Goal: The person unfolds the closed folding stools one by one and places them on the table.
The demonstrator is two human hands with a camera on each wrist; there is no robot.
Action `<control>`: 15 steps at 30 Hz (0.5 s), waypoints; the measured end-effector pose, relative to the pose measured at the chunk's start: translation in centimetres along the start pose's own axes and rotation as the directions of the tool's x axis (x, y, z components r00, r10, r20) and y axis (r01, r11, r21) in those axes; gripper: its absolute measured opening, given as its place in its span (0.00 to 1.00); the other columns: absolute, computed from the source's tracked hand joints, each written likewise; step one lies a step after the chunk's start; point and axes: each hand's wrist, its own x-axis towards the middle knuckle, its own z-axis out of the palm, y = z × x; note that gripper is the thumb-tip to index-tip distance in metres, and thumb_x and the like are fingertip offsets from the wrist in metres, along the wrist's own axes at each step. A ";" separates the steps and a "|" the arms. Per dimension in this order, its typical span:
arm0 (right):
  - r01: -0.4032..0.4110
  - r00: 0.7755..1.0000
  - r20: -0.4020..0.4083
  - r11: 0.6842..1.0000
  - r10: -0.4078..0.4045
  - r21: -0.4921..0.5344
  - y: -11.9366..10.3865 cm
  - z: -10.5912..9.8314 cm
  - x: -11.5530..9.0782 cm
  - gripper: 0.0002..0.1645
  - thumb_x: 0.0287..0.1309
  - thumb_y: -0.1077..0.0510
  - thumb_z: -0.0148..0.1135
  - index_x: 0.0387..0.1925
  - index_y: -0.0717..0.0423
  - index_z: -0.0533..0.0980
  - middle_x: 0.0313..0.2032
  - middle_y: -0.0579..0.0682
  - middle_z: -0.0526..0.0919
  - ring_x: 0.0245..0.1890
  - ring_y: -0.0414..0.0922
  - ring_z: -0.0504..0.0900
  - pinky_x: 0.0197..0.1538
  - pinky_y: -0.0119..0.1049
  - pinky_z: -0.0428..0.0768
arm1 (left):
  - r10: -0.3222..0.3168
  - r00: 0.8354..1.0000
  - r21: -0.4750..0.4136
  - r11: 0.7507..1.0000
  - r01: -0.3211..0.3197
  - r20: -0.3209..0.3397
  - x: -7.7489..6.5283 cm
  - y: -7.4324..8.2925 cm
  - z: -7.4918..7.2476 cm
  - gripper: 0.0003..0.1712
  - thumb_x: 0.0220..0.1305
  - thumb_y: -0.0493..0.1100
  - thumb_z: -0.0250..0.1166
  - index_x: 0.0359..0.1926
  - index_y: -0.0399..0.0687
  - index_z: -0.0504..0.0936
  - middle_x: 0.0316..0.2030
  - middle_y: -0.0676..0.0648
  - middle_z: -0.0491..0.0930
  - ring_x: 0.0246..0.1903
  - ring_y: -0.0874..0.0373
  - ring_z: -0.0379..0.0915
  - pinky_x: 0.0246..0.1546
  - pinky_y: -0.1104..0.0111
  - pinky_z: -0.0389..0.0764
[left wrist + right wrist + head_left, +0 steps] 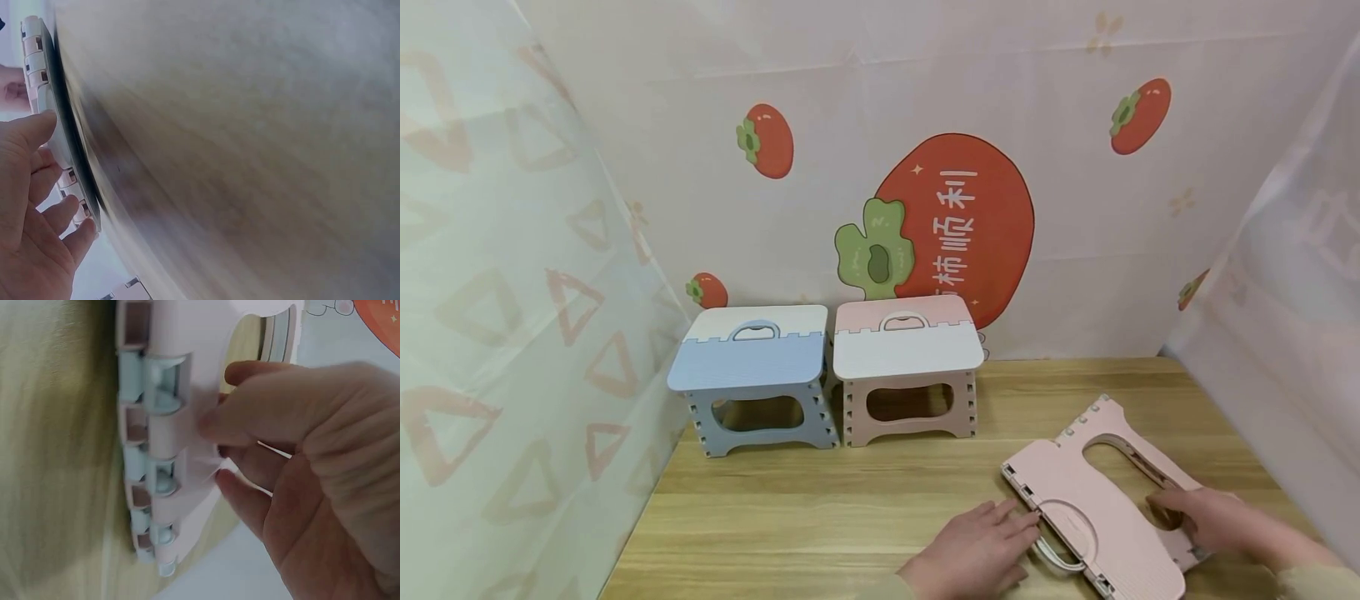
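A pink folding stool (pixel 1093 517) lies mostly flat at the front right of the wooden table, with a leg panel (pixel 1138 454) projecting on its right. Its white carry handle (pixel 1060 557) sticks out from the left edge. My left hand (pixel 977 550) is at that edge beside the handle, fingers extended and touching it. In the left wrist view, the thumb and fingertips of the left hand (pixel 37 194) meet the stool's hinged edge. On the other side, my right hand (pixel 1217 521) grips the leg panel. The right wrist view shows the right hand (pixel 281 444) pinching it between thumb and fingers.
A blue-and-white folding stool (pixel 748 375) stands unfolded at the back left of the table (pixel 820 533). Close to its right stands a pink-and-white one (pixel 910 362). Printed cloth walls (pixel 1075 283) enclose the table at the back and both sides.
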 end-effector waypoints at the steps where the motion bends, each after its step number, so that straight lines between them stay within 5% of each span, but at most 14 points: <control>1: 0.016 1.000 -0.023 1.000 -0.017 -0.019 0.1 0.1 -0.2 0.25 0.53 0.71 0.63 0.54 0.57 0.82 0.46 0.55 0.87 0.42 0.41 0.85 0.36 0.36 0.82 | -0.008 1.000 -0.017 1.000 0.008 0.004 0.0 -0.1 0.0 0.33 0.76 0.63 0.55 0.76 0.62 0.65 0.76 0.61 0.61 0.75 0.59 0.58 0.72 0.65 0.66; 6: 0.099 0.982 -0.153 0.990 -0.114 -0.103 0.3 1.0 -0.8 0.23 0.53 0.68 0.69 0.51 0.50 0.84 0.44 0.46 0.88 0.41 0.34 0.84 0.37 0.34 0.83 | -0.051 0.998 -0.007 0.999 0.051 0.021 0.0 -0.4 0.0 0.33 0.76 0.65 0.53 0.76 0.63 0.66 0.76 0.61 0.62 0.74 0.58 0.59 0.72 0.65 0.66; 15: 0.128 0.960 -0.237 0.987 -0.149 -0.102 0.1 1.8 -1.4 0.29 0.47 0.68 0.72 0.52 0.44 0.84 0.47 0.45 0.89 0.46 0.34 0.84 0.38 0.32 0.84 | -0.136 0.991 -0.009 0.991 0.136 -0.007 -0.4 -1.0 0.3 0.33 0.74 0.65 0.55 0.75 0.65 0.67 0.75 0.57 0.63 0.73 0.56 0.61 0.71 0.63 0.69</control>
